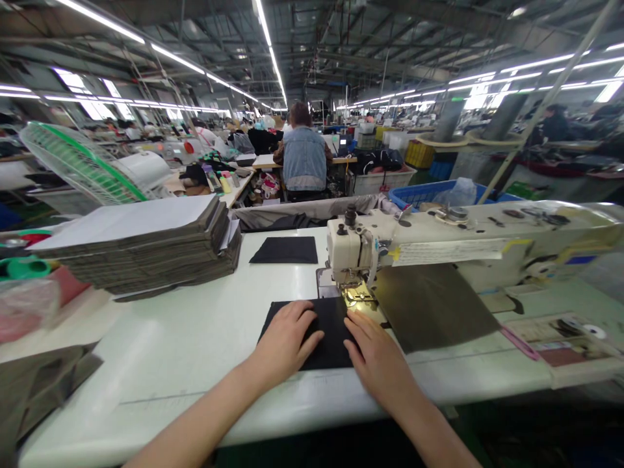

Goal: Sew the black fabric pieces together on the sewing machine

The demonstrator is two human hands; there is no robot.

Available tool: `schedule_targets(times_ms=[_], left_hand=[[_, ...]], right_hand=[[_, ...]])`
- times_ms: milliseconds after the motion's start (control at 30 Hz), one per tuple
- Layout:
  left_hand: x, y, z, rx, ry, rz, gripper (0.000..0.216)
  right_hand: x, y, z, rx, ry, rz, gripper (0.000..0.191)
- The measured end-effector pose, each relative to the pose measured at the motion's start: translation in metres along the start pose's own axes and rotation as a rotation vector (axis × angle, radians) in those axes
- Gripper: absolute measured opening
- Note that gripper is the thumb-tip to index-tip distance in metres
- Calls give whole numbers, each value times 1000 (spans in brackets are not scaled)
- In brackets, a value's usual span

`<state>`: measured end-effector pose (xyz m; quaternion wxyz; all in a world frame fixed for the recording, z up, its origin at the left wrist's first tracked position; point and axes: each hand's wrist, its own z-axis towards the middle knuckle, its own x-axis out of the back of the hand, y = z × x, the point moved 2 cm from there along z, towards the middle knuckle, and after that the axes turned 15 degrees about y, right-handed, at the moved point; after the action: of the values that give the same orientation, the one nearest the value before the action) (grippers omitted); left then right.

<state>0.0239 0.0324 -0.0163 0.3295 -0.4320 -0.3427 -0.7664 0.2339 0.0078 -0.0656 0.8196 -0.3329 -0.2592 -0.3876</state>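
A black fabric piece point(327, 354) lies flat on the white sewing table point(195, 351), its far right corner close to the needle area of a sewing machine point(355, 240). My left hand point(291, 331) rests on the piece's left half, palm down and fingers spread. On its right edge lies my right hand point(373, 351), fingers stretched out, just in front of the lit presser foot point(359, 298). Neither hand grasps anything. Farther back, left of the machine head, sits another black fabric piece point(285, 249). An olive-brown fabric panel point(433, 309) lies under the machine's arm.
A tall stack of folded dark fabric point(160, 260) topped with white paper stands at the left. More olive fabric point(43, 383) lies at the near left. At the right is a small tray point(560, 338) of sewing bits. A co-worker point(303, 156) sits ahead, back turned.
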Motion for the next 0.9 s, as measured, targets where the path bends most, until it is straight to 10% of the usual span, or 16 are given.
schedule_targets(times_ms=[900], left_hand=[[-18, -5, 37, -186, -130, -115, 52]], right_hand=[[2, 0, 9, -14, 41, -3, 35]])
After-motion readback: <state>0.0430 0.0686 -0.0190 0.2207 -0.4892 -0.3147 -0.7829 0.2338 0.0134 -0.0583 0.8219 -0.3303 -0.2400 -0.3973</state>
